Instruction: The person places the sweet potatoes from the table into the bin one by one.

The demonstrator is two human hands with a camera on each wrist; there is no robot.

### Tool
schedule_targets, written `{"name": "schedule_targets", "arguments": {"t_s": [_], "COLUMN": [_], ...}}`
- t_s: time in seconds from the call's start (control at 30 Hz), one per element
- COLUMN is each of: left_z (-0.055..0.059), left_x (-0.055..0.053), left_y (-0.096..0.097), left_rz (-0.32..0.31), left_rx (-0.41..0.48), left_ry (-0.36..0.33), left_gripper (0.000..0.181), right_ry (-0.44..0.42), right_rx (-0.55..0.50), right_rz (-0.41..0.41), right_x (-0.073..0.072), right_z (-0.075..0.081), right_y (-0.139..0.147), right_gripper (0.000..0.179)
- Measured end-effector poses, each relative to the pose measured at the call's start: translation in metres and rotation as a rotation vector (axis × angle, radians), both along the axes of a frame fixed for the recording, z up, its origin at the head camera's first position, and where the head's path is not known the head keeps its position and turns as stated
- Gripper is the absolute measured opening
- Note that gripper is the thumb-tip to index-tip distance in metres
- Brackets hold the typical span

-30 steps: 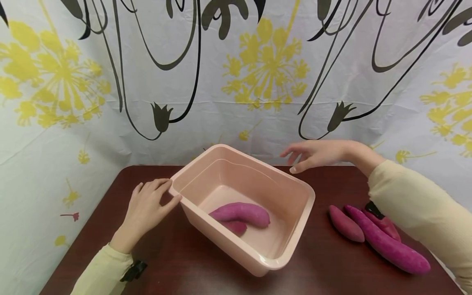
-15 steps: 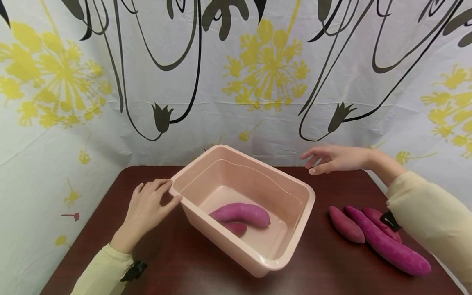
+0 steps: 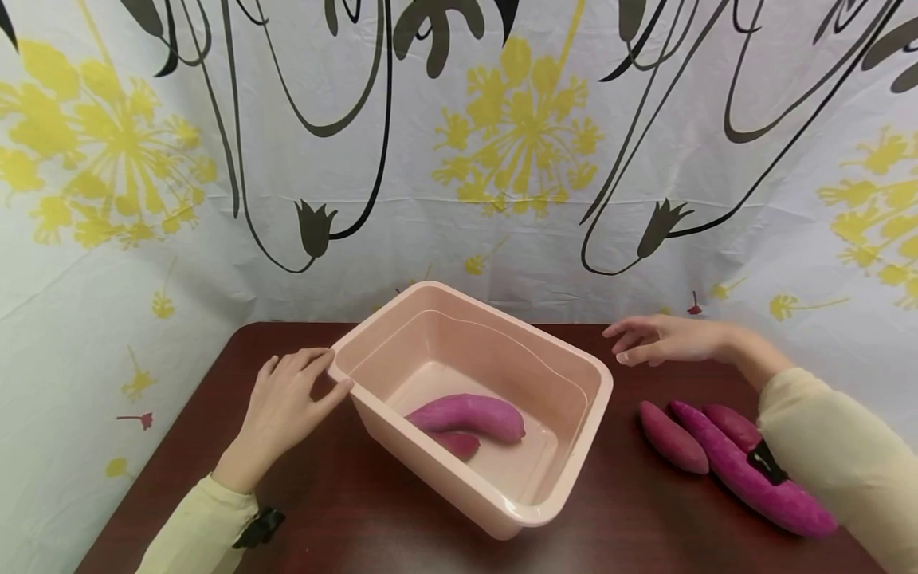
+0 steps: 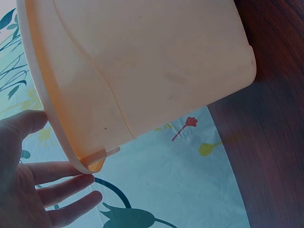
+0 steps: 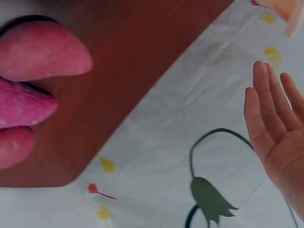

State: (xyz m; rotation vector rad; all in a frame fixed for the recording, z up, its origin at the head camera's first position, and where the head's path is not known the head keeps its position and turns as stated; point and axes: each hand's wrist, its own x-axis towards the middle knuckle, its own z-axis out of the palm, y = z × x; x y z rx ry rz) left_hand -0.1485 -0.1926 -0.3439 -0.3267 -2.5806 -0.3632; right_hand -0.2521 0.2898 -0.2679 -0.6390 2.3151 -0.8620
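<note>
A pale pink plastic basin [image 3: 473, 470] stands at an angle on the dark table. Inside it a long curved purple sweet potato [image 3: 473, 416] lies partly over a redder sweet potato [image 3: 459, 444]. The thumb and index finger of my left hand [image 3: 287, 402] touch the basin's left corner; in the left wrist view this hand [image 4: 42, 180] has its fingers fairly straight at the rim. Off the basin's right corner, my right hand [image 3: 670, 338] hovers with nothing in it, fingers relaxed. Nearer me lie a short sweet potato [image 3: 672, 440], a long magenta one [image 3: 731, 458] and a third [image 3: 731, 424], partly hidden by the sleeve.
The reddish-brown table [image 3: 337, 494] ends at a white cloth backdrop [image 3: 459, 247] printed with yellow flowers and dark stems. Cloth also hangs along the left side. Black straps [image 3: 260, 528] sit at both wrists.
My right hand has moved right and down, away from the basin toward the loose sweet potatoes. The left hand, the basin and the sweet potatoes stay where they were.
</note>
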Motion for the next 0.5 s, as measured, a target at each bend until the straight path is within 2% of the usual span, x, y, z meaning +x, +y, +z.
{"name": "schedule_targets", "arguments": {"t_s": [0.27, 0.37, 0.5], "left_z": [0.000, 0.000, 0.000], "left_x": [-0.001, -0.001, -0.001], "left_y": [0.000, 0.000, 0.000], "left_rz": [0.000, -0.001, 0.002], "left_rx": [0.000, 0.003, 0.003], "left_ry": [0.002, 0.003, 0.001], "left_gripper": [0.053, 0.053, 0.053], "right_ry": [-0.018, -0.091, -0.144], "right_rx": [-0.006, -0.062, -0.120], "right_rz": [-0.009, -0.061, -0.100], "right_x": [0.001, 0.002, 0.003], "right_z": [-0.031, -0.042, -0.056], "right_y": [0.017, 0.023, 0.031], "right_gripper": [0.047, 0.049, 0.049]}}
